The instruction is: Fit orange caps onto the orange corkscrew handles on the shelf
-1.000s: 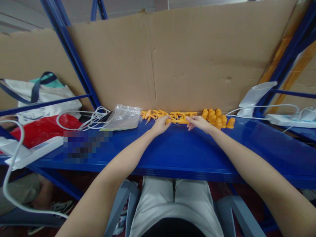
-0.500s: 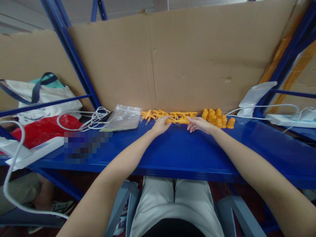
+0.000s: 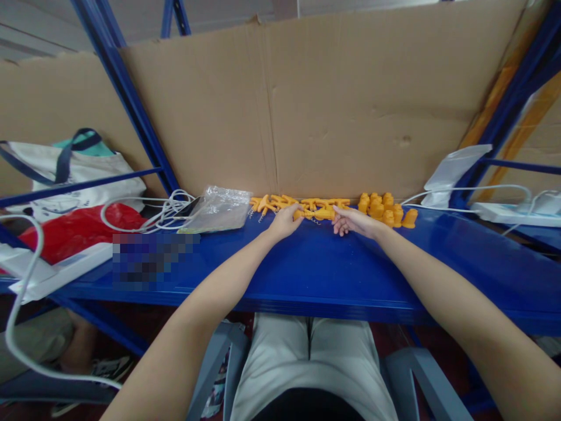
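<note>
Several orange corkscrews [image 3: 265,204] with T-shaped handles and metal spirals lie in a row at the back of the blue table, against the cardboard. My left hand [image 3: 286,223] is closed, thumb and fingers pinching the left end of an orange corkscrew [image 3: 323,214] in front of the row. At its right end my right hand [image 3: 354,222] is closed too, thumb on top and the other fingers curled below. Part of the piece is hidden by the fingers. Right of my right hand stand several orange plastic sleeves [image 3: 388,217] in a cluster.
A clear plastic bag [image 3: 223,210] lies left of the corkscrews, beside coiled white cables [image 3: 169,207]. Farther left are a red bag [image 3: 83,231], a white power strip [image 3: 70,269] and a tote bag [image 3: 87,175]. Cardboard [image 3: 324,105] walls the back. Another person's leg shows lower left.
The fingers of my right hand have curled in more, and the hand has shifted very slightly. My left hand stays almost in place.
</note>
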Available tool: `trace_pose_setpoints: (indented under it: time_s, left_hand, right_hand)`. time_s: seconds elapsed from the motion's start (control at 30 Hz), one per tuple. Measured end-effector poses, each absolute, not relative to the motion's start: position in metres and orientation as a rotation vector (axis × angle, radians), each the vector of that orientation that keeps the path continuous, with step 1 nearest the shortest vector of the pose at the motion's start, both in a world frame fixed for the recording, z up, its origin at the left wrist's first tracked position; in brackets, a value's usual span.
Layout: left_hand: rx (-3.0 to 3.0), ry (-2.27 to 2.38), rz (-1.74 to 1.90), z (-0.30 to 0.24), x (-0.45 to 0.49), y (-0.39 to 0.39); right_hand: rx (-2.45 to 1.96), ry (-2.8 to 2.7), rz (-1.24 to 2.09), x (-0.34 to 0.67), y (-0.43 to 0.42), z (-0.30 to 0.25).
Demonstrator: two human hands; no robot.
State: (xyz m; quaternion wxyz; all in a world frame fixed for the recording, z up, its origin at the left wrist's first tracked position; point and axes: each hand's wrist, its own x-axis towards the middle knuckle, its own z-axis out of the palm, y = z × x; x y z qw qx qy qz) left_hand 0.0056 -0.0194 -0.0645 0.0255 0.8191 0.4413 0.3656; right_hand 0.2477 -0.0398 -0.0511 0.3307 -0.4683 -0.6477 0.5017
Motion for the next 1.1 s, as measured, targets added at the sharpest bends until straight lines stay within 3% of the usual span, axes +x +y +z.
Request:
trace_pose_setpoints:
  time_s: [1.1]
  left_hand:
    - [2.494,1.364,1.232,-0.062,0.007,-0.022]
  right_hand:
    - [-1.226,-1.556,1.354,0.244,-0.048,-0.048]
